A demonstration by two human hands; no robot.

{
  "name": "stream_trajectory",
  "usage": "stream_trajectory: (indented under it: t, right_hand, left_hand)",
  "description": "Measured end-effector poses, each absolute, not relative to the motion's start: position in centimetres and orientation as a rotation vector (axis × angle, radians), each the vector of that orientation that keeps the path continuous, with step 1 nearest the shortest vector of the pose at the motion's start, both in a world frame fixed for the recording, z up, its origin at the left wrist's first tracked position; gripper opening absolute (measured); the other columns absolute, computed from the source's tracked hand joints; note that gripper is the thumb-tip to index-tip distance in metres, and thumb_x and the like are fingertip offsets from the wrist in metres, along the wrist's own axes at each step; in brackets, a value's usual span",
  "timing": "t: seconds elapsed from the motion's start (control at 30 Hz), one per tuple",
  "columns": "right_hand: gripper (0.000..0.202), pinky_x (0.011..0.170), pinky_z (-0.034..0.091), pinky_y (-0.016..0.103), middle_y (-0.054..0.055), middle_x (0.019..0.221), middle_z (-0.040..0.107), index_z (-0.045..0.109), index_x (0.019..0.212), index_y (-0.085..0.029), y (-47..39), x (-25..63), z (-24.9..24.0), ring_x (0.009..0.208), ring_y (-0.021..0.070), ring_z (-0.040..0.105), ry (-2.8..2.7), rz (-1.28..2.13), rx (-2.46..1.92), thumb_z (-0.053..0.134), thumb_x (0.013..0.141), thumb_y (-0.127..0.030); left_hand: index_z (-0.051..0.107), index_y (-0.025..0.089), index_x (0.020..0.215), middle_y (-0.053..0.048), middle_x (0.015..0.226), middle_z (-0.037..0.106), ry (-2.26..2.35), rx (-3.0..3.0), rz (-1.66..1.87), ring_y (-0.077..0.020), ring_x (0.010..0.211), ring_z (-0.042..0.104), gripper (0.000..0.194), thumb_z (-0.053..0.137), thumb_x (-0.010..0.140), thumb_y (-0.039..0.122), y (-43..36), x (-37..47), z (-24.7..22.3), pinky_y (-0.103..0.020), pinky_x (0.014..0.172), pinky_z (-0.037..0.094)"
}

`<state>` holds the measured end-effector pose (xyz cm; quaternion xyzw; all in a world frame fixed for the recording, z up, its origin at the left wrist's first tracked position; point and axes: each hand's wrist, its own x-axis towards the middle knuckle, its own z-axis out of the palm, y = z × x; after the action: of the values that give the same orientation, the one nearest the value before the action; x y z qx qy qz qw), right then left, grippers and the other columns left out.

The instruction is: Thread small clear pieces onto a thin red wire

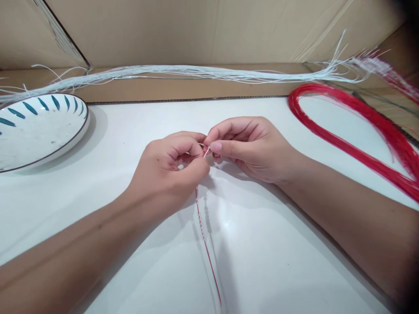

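Plate (42,124): glazed white, green leaf strokes, dark rim; left side cut off, specks inside hard to make out. Right of plate, left hand (173,163) and right hand (248,148) both pinch white strand (207,151); ends hidden by fingers. Red thread (204,240), knobbly partway, trails nearer than plate; join with strand hidden, lower end unclear. Far right of plate: glossy red coil, cut off (360,109). Behind plate: wispy white bundle (196,71), cardboard (196,35).

Red cord (210,261) is thin, wavy along its upper stretch, and runs from beneath the left hand (168,172) toward the viewer. White strand (207,151) shows short, straight, slanting between both thumbs.
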<state>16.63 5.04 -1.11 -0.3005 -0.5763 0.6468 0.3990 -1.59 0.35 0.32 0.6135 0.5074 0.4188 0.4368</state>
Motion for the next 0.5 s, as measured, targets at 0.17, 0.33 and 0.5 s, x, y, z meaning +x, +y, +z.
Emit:
stream_trajectory:
  t: [0.17, 0.33, 0.5]
  right_hand:
    - [0.01, 0.065, 0.054, 0.025, 0.0, 0.074, 0.073, 0.08, 0.082, -0.02, 5.21, 16.74, -1.22, 0.067, 0.0108, 0.064, -1.434, 1.687, -0.721, 0.086, 0.079, -0.026]
    - [0.011, 0.065, 0.054, 0.023, 0.0, 0.074, 0.073, 0.079, 0.082, -0.017, 5.43, 16.82, -1.37, 0.067, 0.0096, 0.064, -1.412, 1.718, -0.687, 0.087, 0.079, -0.024]
    - [0.006, 0.066, 0.055, 0.022, 0.001, 0.075, 0.073, 0.079, 0.085, -0.015, 5.61, 16.99, -1.67, 0.069, 0.0094, 0.064, -1.39, 1.752, -0.645, 0.084, 0.082, -0.017]
  left_hand:
    - [0.064, 0.019, 0.059, -0.003, 0.102, 0.078, 1.264, 1.591, 1.055, -0.0231, 0.092, 0.07, 0.02, 0.066, 0.079, 0.019, 0.26, -1.68, 0.22, -0.031, 0.072, 0.051]
    - [0.066, 0.02, 0.059, -0.004, 0.104, 0.078, 1.232, 1.568, 1.091, -0.022, 0.091, 0.07, 0.017, 0.068, 0.076, 0.018, 0.42, -1.65, 0.04, -0.031, 0.072, 0.051]
    - [0.067, 0.02, 0.06, -0.005, 0.104, 0.077, 1.187, 1.506, 1.09, -0.0212, 0.094, 0.07, 0.017, 0.068, 0.077, 0.017, 0.39, -1.56, 0.01, -0.031, 0.074, 0.052]
